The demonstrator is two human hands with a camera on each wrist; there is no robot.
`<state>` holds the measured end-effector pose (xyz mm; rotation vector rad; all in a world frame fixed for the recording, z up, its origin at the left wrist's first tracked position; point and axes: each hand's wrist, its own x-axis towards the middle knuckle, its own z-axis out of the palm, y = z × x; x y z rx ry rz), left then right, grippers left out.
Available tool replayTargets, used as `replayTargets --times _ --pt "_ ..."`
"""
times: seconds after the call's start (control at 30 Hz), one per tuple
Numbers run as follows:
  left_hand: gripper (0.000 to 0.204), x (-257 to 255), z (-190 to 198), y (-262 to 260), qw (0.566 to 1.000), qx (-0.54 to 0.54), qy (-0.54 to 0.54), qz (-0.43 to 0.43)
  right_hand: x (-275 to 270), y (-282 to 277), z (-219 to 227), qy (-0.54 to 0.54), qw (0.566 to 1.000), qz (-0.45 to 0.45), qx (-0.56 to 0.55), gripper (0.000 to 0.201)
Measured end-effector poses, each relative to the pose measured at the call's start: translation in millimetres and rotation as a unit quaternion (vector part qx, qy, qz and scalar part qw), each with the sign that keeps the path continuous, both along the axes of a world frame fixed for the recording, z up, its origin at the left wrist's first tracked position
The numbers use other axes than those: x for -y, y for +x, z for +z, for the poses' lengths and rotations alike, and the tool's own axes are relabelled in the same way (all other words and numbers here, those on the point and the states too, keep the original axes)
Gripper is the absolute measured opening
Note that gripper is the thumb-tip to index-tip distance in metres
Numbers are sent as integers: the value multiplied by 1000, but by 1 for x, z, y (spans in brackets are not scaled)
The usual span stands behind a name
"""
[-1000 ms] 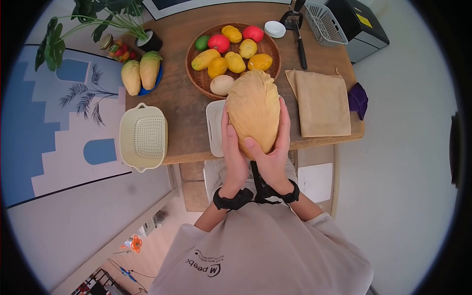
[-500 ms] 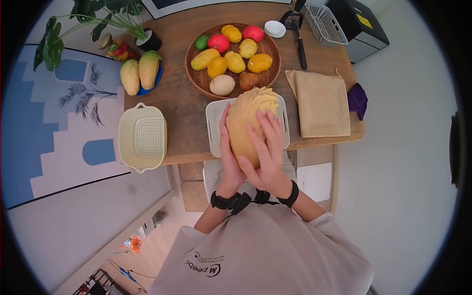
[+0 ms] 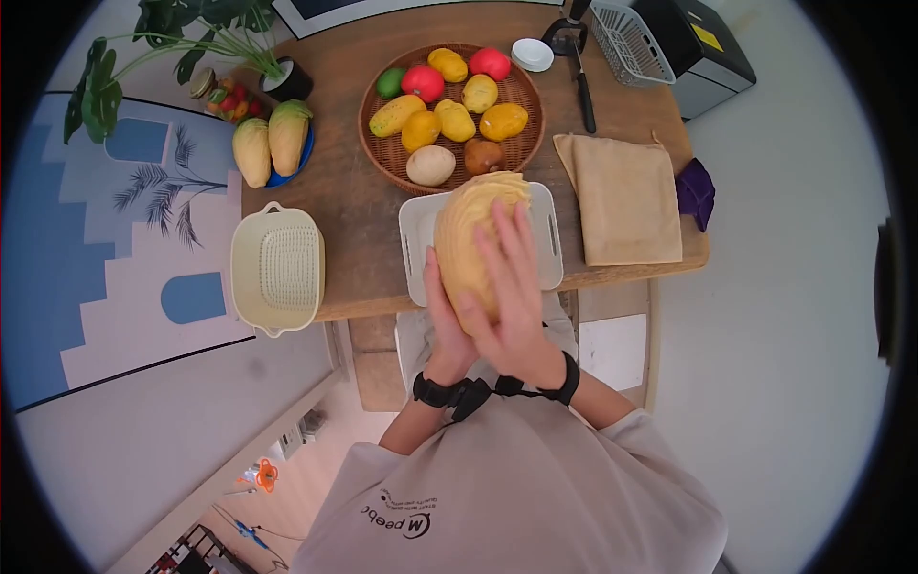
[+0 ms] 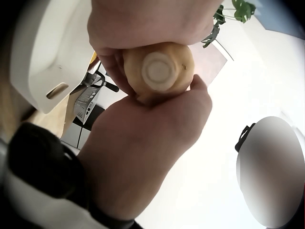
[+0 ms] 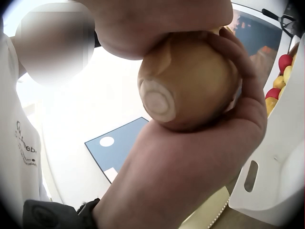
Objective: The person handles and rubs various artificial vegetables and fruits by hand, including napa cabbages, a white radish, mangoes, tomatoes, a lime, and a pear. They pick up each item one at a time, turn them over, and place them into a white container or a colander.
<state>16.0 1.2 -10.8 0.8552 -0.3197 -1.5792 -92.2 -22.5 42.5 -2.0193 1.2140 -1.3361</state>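
Note:
A pale yellow napa cabbage (image 3: 463, 230) is held up in front of the chest, over the near edge of a white tray (image 3: 545, 234). My left hand (image 3: 448, 323) cups its left side and underside; in the right wrist view its fingers curl round the cabbage (image 5: 200, 86). Across the top and right side lies my right hand (image 3: 516, 320), its fingers fairly straight and a little blurred. The cabbage's round cut stem end (image 4: 159, 71) faces the body in the left wrist view.
Behind the tray stands a wicker basket (image 3: 368, 143) of assorted fruit. A cream colander (image 3: 277, 258) sits on the left, near a blue plate (image 3: 304, 158) with two smaller cabbages. To the right are a folded beige cloth (image 3: 626, 206) and a black-handled knife (image 3: 585, 105).
The cabbage has come down and nearer the body, uncovering the tray and a brown fruit. My right hand has shifted from its side to across its top, fingers straightened.

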Motion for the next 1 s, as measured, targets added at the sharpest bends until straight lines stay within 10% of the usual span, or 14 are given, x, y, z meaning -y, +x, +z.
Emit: replayTargets --times 0.1,0.23,0.33,0.43,0.53,0.7,0.9,1.0 --pt "63 2 7 -1 995 90 -36 17 -19 3 -6 -32 995 29 -89 52" --pt "63 13 44 -9 989 -120 68 52 0 -1 -3 -28 999 2 26 51" --pt "58 -1 -3 -7 953 281 -85 74 -12 4 -10 -39 999 18 -19 52" --pt "59 9 13 2 995 -86 31 42 -18 -2 -4 -31 997 31 -63 52" --pt "59 6 22 2 989 -146 24 21 6 -14 10 7 1000 -4 -28 53" --pt "66 -3 13 3 998 -55 7 -27 -7 -11 16 -16 990 45 -131 54" --pt "70 -4 17 11 989 -127 49 -59 33 -22 15 30 999 -4 44 52" --pt "70 -6 16 12 991 -109 33 -68 4 -16 30 -24 990 8 -141 53"
